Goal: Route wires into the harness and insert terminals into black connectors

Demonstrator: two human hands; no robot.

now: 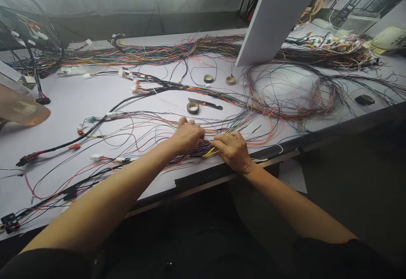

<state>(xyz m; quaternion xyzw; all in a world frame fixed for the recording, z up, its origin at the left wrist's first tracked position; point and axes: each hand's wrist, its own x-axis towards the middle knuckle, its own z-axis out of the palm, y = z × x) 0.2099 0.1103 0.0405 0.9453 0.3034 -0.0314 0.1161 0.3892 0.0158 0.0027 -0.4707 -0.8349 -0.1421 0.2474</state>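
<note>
Both hands grip one wire bundle [207,150] at the table [95,97] edge. The left hand [187,137] clenches it; the right hand [233,152] pinches yellow wires.

Left hand [187,136] and right hand [233,151] curled, fingertips nearly meeting.

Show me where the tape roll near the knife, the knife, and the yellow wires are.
tape roll [193,108], head view, on its top rim.
knife [206,103], head view, on the middle of it.
yellow wires [209,152], head view, on the strands between the hands.
</note>
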